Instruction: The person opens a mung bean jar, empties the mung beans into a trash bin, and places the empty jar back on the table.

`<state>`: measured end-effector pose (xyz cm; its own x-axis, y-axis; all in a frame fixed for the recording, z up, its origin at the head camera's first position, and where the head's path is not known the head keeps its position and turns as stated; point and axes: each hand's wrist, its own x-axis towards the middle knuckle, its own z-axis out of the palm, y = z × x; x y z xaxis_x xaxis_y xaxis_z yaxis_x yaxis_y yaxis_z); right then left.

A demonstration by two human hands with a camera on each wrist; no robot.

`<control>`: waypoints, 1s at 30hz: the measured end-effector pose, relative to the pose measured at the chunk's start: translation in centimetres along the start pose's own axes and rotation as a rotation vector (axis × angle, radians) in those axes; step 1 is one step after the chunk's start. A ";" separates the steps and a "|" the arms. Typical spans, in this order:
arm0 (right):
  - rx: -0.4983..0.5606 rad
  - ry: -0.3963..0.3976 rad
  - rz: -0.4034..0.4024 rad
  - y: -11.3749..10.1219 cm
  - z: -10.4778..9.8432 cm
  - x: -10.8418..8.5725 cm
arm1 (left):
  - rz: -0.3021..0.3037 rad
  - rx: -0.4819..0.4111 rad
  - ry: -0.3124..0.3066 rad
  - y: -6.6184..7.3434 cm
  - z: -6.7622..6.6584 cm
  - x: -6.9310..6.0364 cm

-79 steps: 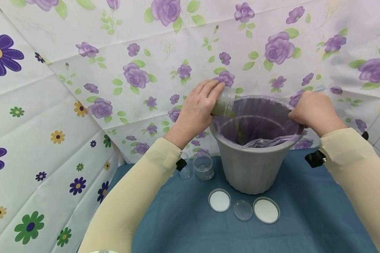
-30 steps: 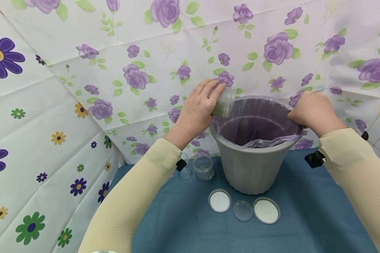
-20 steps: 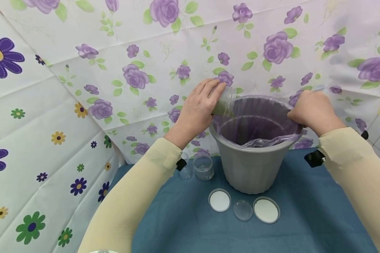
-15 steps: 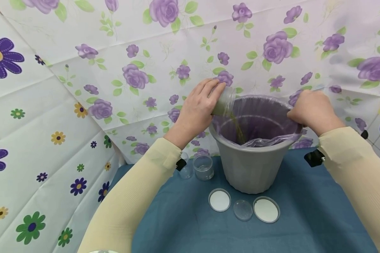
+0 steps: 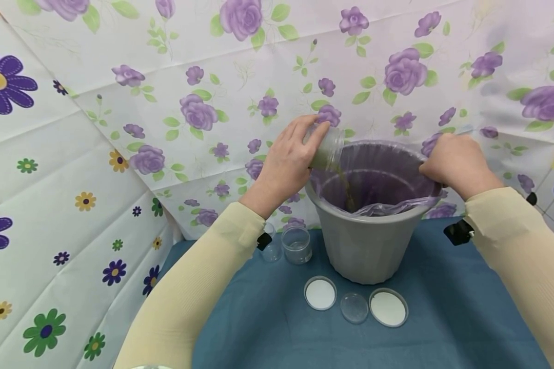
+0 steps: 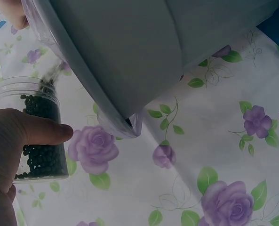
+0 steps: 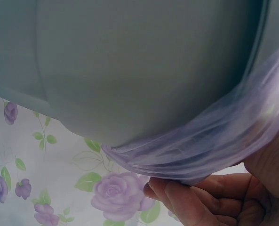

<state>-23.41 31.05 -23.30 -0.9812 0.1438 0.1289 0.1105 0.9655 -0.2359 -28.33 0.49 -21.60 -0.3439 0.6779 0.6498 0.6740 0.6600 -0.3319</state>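
My left hand (image 5: 290,160) grips a clear plastic jar (image 5: 327,148), tipped sideways over the left side of a grey trash bin (image 5: 371,251). Small dark-green beans (image 6: 41,141) fill part of the jar in the left wrist view. A thin stream of them falls from its mouth into the bin. Purple film, the bin liner (image 7: 186,146), lines the bin and folds over its rim. At the bin's right rim, my right hand (image 5: 459,163) holds on with curled fingers. The right wrist view shows those fingers (image 7: 188,207) beneath the liner's overhanging edge.
Two clear containers stand left of the bin, one a round jar (image 5: 297,246). In front lie a white-lined lid (image 5: 320,294), a clear disc (image 5: 354,308) and another white-lined lid (image 5: 388,307). Behind the blue tablecloth (image 5: 268,328) hangs a flowered sheet (image 5: 240,66).
The bean stream stopped about a second ago, then resumed and is running now. The tilted jar and both hands have stayed nearly in place.
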 end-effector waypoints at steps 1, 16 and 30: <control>-0.002 -0.001 0.000 0.0 0.0 0.0 | 0.000 0.000 -0.001 0.0 0.0 0.0; -0.003 0.012 0.001 0.0 0.0 -0.1 | 0.042 0.044 0.015 -0.2 0.0 -0.2; -0.007 0.014 0.021 -0.2 0.0 -0.1 | 0.070 0.050 0.072 -0.3 0.1 -0.1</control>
<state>-23.35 30.83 -23.31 -0.9762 0.1675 0.1376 0.1325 0.9635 -0.2324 -28.57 0.27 -21.65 -0.2479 0.6993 0.6705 0.6609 0.6281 -0.4107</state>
